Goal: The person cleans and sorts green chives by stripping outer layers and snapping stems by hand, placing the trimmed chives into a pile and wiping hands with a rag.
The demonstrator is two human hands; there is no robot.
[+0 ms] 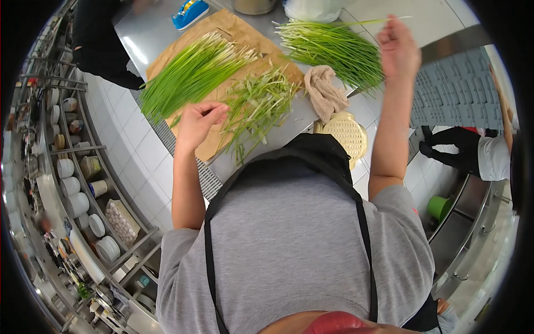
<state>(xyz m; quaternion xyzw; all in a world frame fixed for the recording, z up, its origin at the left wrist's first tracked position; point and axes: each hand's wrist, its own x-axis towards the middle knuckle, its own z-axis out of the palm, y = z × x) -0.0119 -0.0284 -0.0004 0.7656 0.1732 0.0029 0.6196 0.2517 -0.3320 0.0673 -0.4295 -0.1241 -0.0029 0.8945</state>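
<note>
My right hand (399, 53) is raised at the upper right, fingers closed on a thin chive stalk (364, 22). Beneath and left of that hand lies a pile of green chives (331, 50), pale ends to the left. My left hand (201, 123) hovers by the brown paper (203, 146), thumb and forefinger pinched together; whatever may be in the pinch is too small to see. Just right of it is a loose heap of chive trimmings (258, 103). Another bunch of chives (186, 75) rests on the paper beyond my left hand.
A crumpled beige cloth (325, 92) lies at the table's near edge, above a cream-coloured stool (344, 133). A blue tape dispenser (190, 13) stands at the back. Shelves with white bowls (78, 204) line the left. Another person (492, 156) stands at the right.
</note>
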